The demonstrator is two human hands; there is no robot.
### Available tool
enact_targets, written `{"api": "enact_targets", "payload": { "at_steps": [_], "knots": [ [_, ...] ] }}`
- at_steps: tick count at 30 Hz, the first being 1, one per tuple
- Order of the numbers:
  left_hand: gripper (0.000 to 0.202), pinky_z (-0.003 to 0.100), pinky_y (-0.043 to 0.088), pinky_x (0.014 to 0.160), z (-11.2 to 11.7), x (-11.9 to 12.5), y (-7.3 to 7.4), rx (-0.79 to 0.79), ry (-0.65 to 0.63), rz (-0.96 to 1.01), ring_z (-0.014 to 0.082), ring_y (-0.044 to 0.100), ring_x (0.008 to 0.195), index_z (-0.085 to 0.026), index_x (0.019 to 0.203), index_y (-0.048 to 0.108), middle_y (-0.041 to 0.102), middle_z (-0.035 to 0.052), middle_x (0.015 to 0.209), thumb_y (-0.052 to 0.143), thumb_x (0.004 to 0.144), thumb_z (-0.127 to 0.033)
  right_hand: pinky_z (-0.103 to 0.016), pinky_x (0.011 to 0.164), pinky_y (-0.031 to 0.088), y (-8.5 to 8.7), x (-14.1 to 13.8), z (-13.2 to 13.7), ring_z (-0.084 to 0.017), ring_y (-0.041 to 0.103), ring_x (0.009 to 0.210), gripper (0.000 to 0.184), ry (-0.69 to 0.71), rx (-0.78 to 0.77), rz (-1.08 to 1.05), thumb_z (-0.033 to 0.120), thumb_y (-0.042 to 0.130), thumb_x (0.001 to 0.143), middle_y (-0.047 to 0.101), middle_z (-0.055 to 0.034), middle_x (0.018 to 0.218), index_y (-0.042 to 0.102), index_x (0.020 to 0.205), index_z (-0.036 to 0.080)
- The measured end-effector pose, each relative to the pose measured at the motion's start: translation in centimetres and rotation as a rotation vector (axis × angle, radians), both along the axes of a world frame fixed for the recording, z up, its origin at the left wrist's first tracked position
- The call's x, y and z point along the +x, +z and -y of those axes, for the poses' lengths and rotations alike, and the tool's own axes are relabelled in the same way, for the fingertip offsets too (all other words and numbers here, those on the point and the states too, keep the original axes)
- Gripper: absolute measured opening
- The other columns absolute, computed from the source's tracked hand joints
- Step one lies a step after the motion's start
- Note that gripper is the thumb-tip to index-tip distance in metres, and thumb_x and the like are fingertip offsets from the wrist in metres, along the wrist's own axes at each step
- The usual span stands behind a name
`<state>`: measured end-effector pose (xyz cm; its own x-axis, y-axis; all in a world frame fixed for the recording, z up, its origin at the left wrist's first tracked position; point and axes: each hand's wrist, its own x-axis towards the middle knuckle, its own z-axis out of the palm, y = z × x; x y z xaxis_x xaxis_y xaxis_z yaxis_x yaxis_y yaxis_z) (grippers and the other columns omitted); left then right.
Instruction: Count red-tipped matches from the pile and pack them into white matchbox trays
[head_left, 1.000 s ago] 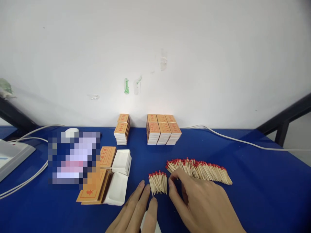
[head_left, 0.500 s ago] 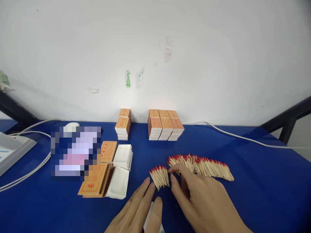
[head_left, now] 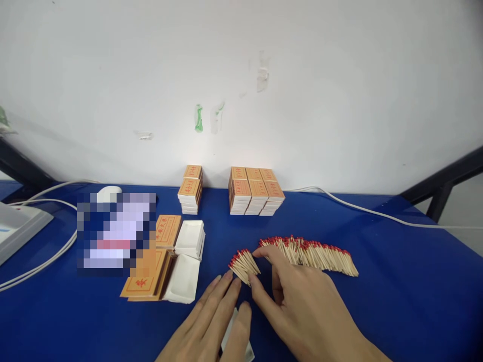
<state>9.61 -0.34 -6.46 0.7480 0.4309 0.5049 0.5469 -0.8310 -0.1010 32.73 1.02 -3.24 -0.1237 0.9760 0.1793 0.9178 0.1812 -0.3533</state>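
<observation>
A small bundle of red-tipped matches (head_left: pixel 242 263) lies on the blue table (head_left: pixel 396 301), tilted with its heads to the upper left. My left hand (head_left: pixel 211 324) lies flat with its fingers stretched out, fingertips touching the bundle's near left side. A white inner tray (head_left: pixel 237 343) shows under its thumb. My right hand (head_left: pixel 302 311) is curled, thumb and forefinger closed round the bundle's stick ends. Its forefinger also touches the left end of a long row of matches (head_left: pixel 313 252).
Orange matchbox sleeves (head_left: pixel 145 281) and white trays (head_left: pixel 186 275) lie at the left. Two stacks of closed matchboxes (head_left: pixel 190 193) (head_left: pixel 254 193) stand by the wall. White cables (head_left: pixel 41 261), a white mouse (head_left: pixel 108 192) and a grey device (head_left: pixel 18 226) are at far left.
The small bundle has turned from nearly upright to slanting up-left and shifted slightly left. Both hands have closed in on it.
</observation>
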Motion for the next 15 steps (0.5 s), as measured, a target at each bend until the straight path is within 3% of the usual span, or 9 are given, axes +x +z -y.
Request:
{"api": "enact_targets", "payload": {
  "at_steps": [5,8,12,15],
  "knots": [
    [0.033,0.046,0.062,0.109,-0.2,0.4,0.2,0.033,0.005,-0.043,0.0340,0.073,0.134,-0.012,0.126,0.072,0.075,0.0186,0.141,0.043,0.111,-0.018,-0.030,0.052,0.031,0.7,-0.7,-0.3,-0.023,0.069,0.052,0.023,-0.034,-0.100,0.035,0.044,0.056,0.102,0.070,0.0021,0.064,0.064,0.114,0.026],
    [0.033,0.042,0.064,0.107,-0.2,0.5,0.7,0.069,0.017,-0.039,0.0308,0.076,0.129,-0.014,0.120,0.073,0.078,0.0164,0.136,0.041,0.109,-0.014,-0.032,0.054,0.028,1.4,-1.2,-0.5,-0.026,0.071,0.056,0.026,-0.038,-0.170,0.094,0.048,0.057,0.102,0.072,0.0004,0.066,0.062,0.112,0.025],
    [0.044,0.035,0.063,0.109,-0.1,0.0,1.4,0.097,0.027,-0.050,0.0266,0.077,0.127,-0.011,0.133,0.071,0.079,0.0153,0.134,0.034,0.117,-0.027,-0.035,0.055,0.022,2.3,-1.9,-0.8,-0.032,0.076,0.064,0.025,-0.033,-0.216,0.217,0.047,0.059,0.102,0.076,-0.0024,0.072,0.060,0.112,0.025],
    [0.040,0.033,0.059,0.114,0.2,-0.4,1.6,0.072,0.024,-0.042,0.0251,0.075,0.131,-0.011,0.141,0.068,0.078,0.0140,0.138,0.042,0.116,-0.027,-0.035,0.054,0.021,2.6,-2.1,-1.0,-0.033,0.077,0.068,0.023,-0.034,-0.259,0.263,0.046,0.060,0.103,0.078,-0.0035,0.076,0.061,0.113,0.025]
  ]
}}
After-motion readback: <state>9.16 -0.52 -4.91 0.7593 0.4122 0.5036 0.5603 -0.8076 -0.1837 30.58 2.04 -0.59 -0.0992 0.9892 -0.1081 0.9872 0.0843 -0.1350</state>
